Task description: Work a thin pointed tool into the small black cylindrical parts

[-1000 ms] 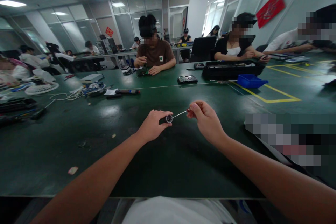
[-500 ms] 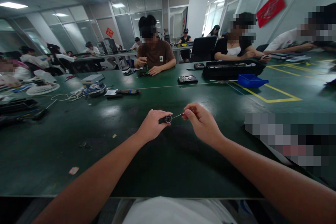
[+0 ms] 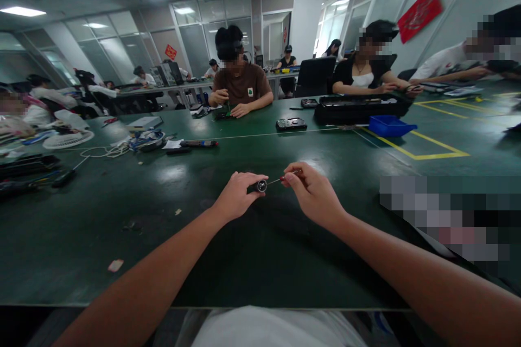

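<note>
My left hand (image 3: 236,194) grips a small dark cylindrical part (image 3: 261,186) with a round, light-rimmed end facing me. Just right of it, my right hand (image 3: 312,191) pinches a thin screwdriver with a red handle (image 3: 284,178). Its slim metal shaft points left toward the cylinder; whether the tip touches is too small to tell. Both hands are held above the dark green table (image 3: 260,260).
Beyond my hands lie a pen-like tool (image 3: 201,143), a black metal-framed device (image 3: 291,124) and a blue tray (image 3: 391,126). Cables (image 3: 146,140) and a white fan-like part (image 3: 68,139) are at left. A person in brown (image 3: 244,84) works opposite. A blurred-out area covers the right.
My right hand has shifted very slightly, and the red handle sits a little lower. The cylinder's end is turned slightly differently. Both hands keep their holds.
</note>
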Demonstrator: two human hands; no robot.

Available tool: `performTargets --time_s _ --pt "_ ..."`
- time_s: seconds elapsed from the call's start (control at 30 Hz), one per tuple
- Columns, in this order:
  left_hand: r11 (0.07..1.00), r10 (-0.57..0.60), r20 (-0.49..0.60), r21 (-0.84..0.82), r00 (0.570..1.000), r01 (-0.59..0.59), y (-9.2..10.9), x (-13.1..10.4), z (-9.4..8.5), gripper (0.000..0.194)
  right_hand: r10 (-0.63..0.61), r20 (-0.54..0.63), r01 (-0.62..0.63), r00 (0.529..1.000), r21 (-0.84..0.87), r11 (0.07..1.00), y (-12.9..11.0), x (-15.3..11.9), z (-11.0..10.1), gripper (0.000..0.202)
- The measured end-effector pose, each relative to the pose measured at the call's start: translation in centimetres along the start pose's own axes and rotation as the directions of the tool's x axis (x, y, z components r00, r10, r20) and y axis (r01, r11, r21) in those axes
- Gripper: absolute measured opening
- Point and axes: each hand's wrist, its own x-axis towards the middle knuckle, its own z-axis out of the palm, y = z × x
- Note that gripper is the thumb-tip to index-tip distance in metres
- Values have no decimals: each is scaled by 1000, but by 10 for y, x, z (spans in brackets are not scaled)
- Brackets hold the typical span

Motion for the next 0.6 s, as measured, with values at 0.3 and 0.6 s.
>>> performTargets --time_s 0.3,0.6 --pt "999 -37 21 12 999 37 0 -1 0 38 -8 -47 6 999 -38 999 -1 0 -4 14" --pt "999 -45 42 22 998 44 0 -1 0 39 -71 -64 68 995 -44 997 -3 -2 -6 15"
